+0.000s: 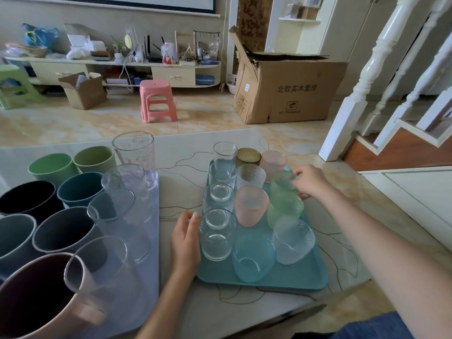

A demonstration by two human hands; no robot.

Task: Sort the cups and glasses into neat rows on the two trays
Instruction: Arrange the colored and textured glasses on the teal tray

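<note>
A: How far along?
B: Nearly done, I'd say. Teal tray [305, 277] has three rows; lavender tray [146, 253] holds matte cups & tall clear glasses.
A: Hands?
B: Right hand [309, 181] pinches the green dimpled glass [283, 192], far right row. Left hand [186, 237] lies relaxed, fingers touching the nearest smooth clear glass [217, 233].
A: Left to do?
B: Prob. just straightening.

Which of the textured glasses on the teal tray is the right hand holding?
The upper green glass, stacked on another green glass. The right hand pinches its rim; no other textured glass is touched.
</note>
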